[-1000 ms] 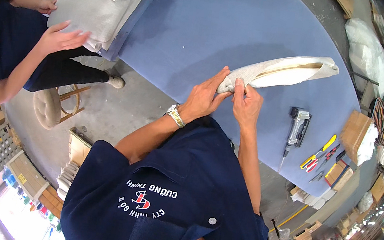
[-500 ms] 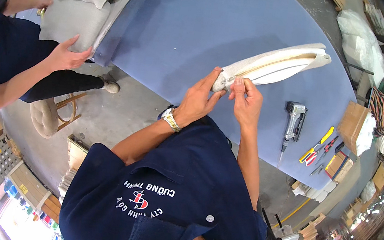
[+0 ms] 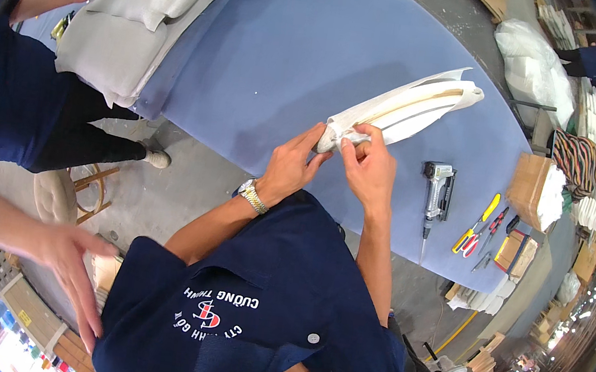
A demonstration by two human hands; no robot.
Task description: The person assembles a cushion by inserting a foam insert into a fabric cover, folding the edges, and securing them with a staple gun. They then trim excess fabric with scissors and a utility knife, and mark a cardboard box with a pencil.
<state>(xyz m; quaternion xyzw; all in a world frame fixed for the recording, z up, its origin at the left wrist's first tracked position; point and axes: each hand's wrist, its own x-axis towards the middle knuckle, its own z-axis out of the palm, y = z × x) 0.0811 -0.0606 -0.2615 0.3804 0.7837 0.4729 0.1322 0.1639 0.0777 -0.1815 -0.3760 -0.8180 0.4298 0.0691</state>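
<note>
A long, curved upholstery piece point(image 3: 424, 109) in pale fabric lies over the blue table, with a narrow tan strip along its open underside. Its near end rests in my left hand point(image 3: 291, 159), whose fingers and thumb are wrapped round the rounded tip. My right hand point(image 3: 372, 166) is closed in a pinch on the fabric edge at that same end. The fingertips cover part of the fold there. A pneumatic staple gun point(image 3: 435, 191) lies on the table to the right of my right hand, touched by neither hand.
The blue table point(image 3: 254, 56) also carries yellow-handled point(image 3: 488, 208) and red-handled hand tools, a small open box point(image 3: 511, 251) and a cardboard box point(image 3: 529, 190) at its right edge. At left, a co-worker point(image 3: 21, 96) stands beside stacked grey fabric point(image 3: 127, 42), one hand point(image 3: 69, 259) reaching near my left sleeve.
The co-worker's nearer hand has left the grey fabric and swung down toward my left side. My hands stay at the piece's end, the right still pinching; the whole view has shifted slightly.
</note>
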